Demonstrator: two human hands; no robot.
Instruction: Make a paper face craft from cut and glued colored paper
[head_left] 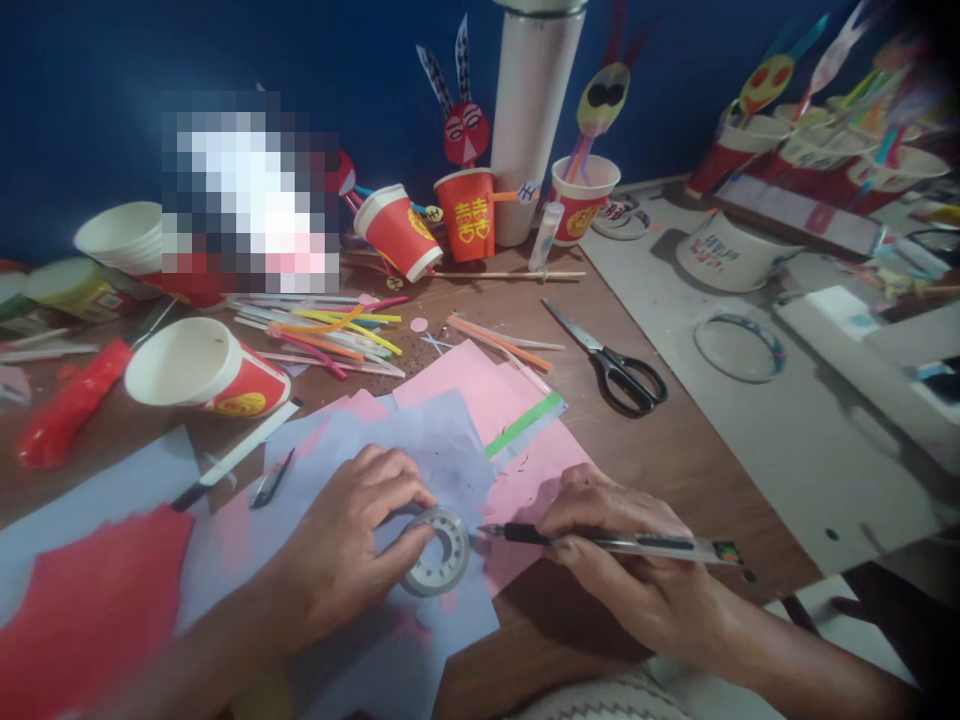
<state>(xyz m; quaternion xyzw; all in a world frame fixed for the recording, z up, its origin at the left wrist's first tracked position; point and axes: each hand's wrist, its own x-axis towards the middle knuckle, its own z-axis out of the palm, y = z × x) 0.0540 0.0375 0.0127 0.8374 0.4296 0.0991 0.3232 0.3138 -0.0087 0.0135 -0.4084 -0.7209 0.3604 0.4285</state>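
My left hand (352,540) presses a roll of clear tape (441,550) flat onto a pale blue sheet of paper (420,450), fingers curled around the roll's rim. My right hand (622,560) grips a black and silver pen (615,541), its tip touching the paper at the right edge of the roll. Pink paper (517,470) lies under the blue sheet. A red sheet (90,610) lies at the lower left.
Black-handled scissors (611,365) lie open to the right of the papers. Red paper cups (206,370) (465,212), coloured straws (337,335), a craft knife (232,455), a white cylinder (534,110) and another tape ring (739,347) crowd the desk. Decorated cup figures stand at the back.
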